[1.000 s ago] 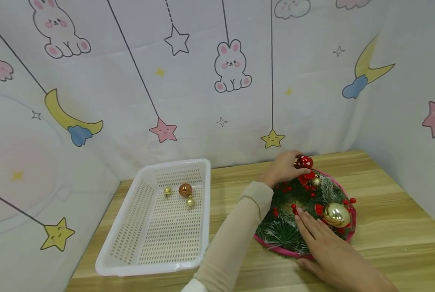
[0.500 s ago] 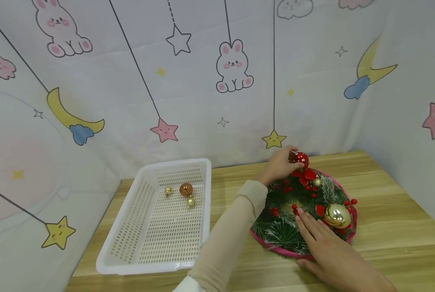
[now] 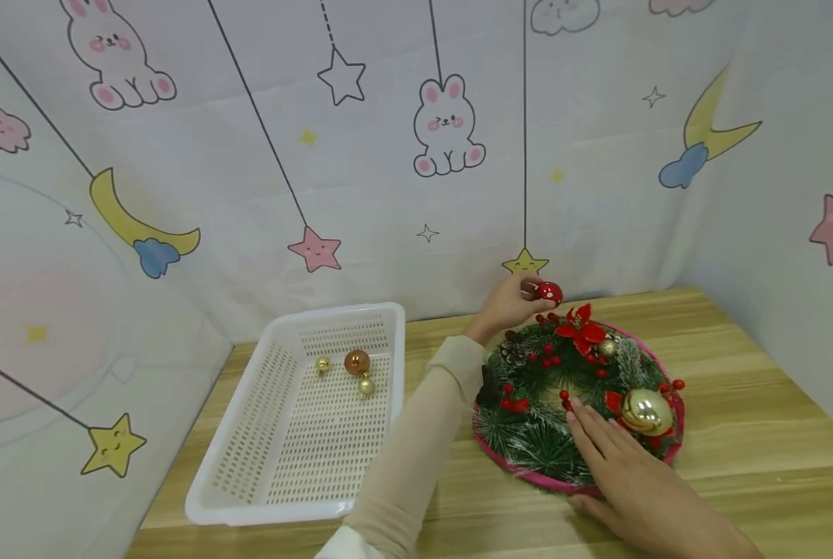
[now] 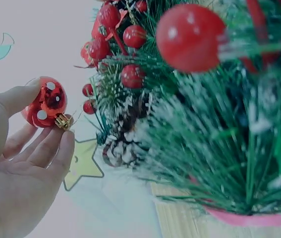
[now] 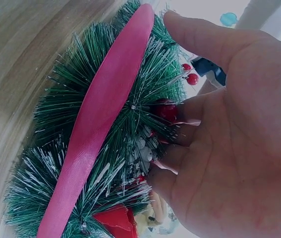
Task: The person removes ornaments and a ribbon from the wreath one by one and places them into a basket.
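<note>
My left hand [image 3: 505, 307] pinches a red Christmas bauble [image 3: 550, 293] with white dots above the wreath's far left edge. In the left wrist view, the bauble's gold cap [image 4: 63, 121] points toward the wreath and stands apart from it. The green Christmas wreath [image 3: 538, 446] lies on the table, dressed with red berries, pine cones, a red poinsettia [image 3: 581, 329] and a big gold bauble [image 3: 647, 412]. Across its near right side rests my right hand [image 3: 629, 473], fingers straight. A pink ribbon [image 5: 93, 124] runs round the wreath's edge in the right wrist view.
Left of the wreath stands a white perforated basket [image 3: 397, 404]. Inside are a copper bauble [image 3: 356, 362] and two small gold baubles, one [image 3: 323, 364] at left. A printed cloth [image 3: 381, 194] hangs behind the wooden table [image 3: 751, 404].
My left hand has lifted the red dotted bauble off the wreath's far side and carried it left, uncovering the poinsettia. The wreath's left side has shifted slightly left; my right hand stays put.
</note>
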`<state>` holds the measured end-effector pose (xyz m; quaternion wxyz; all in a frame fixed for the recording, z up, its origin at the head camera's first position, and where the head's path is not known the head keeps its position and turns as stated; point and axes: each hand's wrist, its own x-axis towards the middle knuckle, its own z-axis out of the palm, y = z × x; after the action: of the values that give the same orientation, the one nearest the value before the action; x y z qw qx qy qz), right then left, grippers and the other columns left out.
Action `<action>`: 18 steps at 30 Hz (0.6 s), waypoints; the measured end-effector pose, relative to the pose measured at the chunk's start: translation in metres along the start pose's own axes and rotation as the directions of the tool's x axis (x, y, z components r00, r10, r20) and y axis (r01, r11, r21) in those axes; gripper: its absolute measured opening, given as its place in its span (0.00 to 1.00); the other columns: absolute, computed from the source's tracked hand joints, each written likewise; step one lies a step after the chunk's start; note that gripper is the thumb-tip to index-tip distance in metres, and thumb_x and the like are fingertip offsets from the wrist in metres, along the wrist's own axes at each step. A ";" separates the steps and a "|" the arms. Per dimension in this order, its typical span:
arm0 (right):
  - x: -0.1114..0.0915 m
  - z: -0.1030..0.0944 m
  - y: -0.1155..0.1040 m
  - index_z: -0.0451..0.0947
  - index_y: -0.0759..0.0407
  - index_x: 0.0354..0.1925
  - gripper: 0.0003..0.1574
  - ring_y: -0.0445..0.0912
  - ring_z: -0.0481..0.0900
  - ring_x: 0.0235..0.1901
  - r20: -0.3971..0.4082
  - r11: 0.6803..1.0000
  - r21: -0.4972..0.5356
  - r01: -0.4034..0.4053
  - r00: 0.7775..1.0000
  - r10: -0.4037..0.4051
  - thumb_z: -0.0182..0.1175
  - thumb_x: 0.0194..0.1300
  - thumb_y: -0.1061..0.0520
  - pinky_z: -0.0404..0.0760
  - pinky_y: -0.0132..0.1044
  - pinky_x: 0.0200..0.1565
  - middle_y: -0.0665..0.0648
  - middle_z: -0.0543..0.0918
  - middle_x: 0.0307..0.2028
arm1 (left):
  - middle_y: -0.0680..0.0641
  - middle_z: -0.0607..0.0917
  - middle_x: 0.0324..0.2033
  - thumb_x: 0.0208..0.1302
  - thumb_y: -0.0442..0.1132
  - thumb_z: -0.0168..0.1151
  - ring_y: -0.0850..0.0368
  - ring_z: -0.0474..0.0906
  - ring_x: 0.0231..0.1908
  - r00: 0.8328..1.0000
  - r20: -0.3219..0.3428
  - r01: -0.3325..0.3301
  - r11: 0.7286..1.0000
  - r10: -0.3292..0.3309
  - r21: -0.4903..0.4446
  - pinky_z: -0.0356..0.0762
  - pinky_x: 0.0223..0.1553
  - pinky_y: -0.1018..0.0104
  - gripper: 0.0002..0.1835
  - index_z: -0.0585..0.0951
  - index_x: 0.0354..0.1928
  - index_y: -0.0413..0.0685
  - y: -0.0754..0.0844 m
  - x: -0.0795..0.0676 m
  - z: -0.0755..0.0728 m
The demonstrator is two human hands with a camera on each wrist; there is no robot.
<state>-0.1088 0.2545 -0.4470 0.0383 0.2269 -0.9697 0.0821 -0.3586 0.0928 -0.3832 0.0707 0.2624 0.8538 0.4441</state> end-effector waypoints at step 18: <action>0.000 0.002 0.000 0.59 0.58 0.81 0.60 0.60 0.63 0.80 -0.012 1.000 -0.003 -0.013 1.000 0.013 0.70 0.65 0.33 0.71 0.59 0.73 0.61 0.59 0.82 | 0.39 0.84 0.62 0.71 0.45 0.70 0.45 0.83 0.60 0.994 0.040 0.103 0.995 -0.103 -0.004 0.85 0.55 0.54 0.29 0.78 0.70 0.42 -0.010 -0.008 -0.020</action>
<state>-0.1087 0.2539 -0.4487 0.0440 0.2202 -0.9710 0.0823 -0.3622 0.0697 -0.3802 0.1112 0.2265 0.8632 0.4373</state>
